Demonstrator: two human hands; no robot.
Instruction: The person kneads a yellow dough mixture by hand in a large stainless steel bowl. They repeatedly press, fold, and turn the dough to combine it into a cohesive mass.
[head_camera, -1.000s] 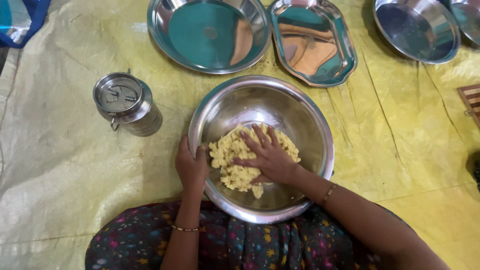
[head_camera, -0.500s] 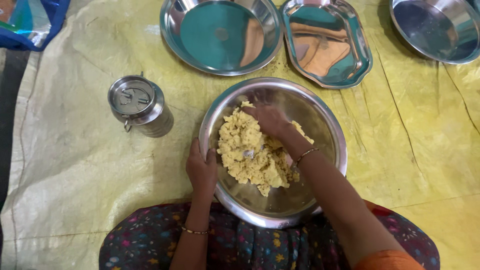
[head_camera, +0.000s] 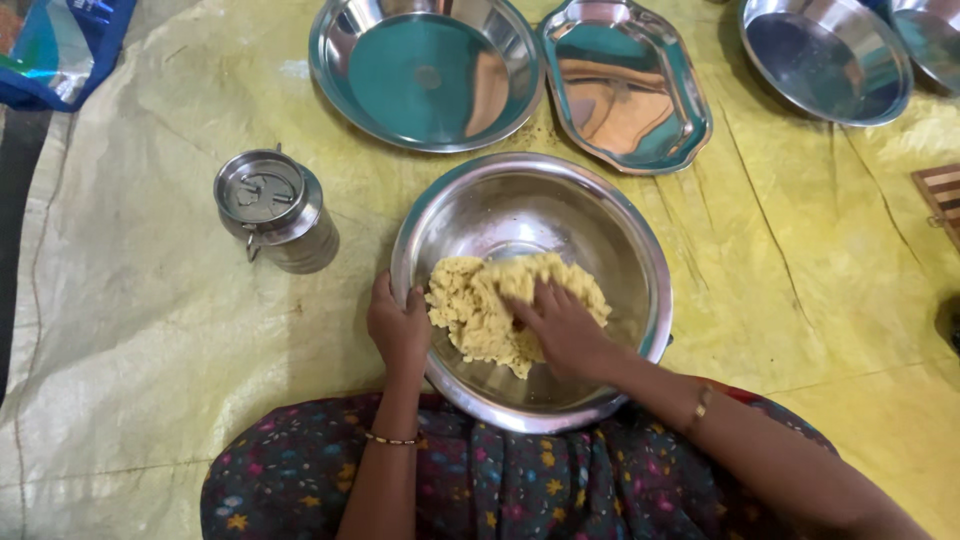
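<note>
A crumbly yellow dough (head_camera: 495, 305) is seen heaped in a large steel mixing bowl (head_camera: 610, 235), which is set near the front edge of a yellow woven mat (head_camera: 150, 330). The heap is stretched roughly left to right across the bowl's floor, with its ragged tip turned toward the front rim. The right hand (head_camera: 562, 325) is pressed palm-down onto the right part of the heap, fingers spread; what is caught beneath the palm is hidden. The left hand (head_camera: 400, 325) is closed over the bowl's left rim, thumb inside, just beside the dough's left edge. The bowl's front rim is partly covered by a dark flowered garment (head_camera: 500, 480). Toward the mat's back edge a round steel plate (head_camera: 425, 70) and a scalloped steel tray (head_camera: 625, 85) are laid side by side, and another steel dish (head_camera: 825, 60) is cut off at the back right corner. A lidded steel can (head_camera: 275, 210) is stood left of the bowl.
</note>
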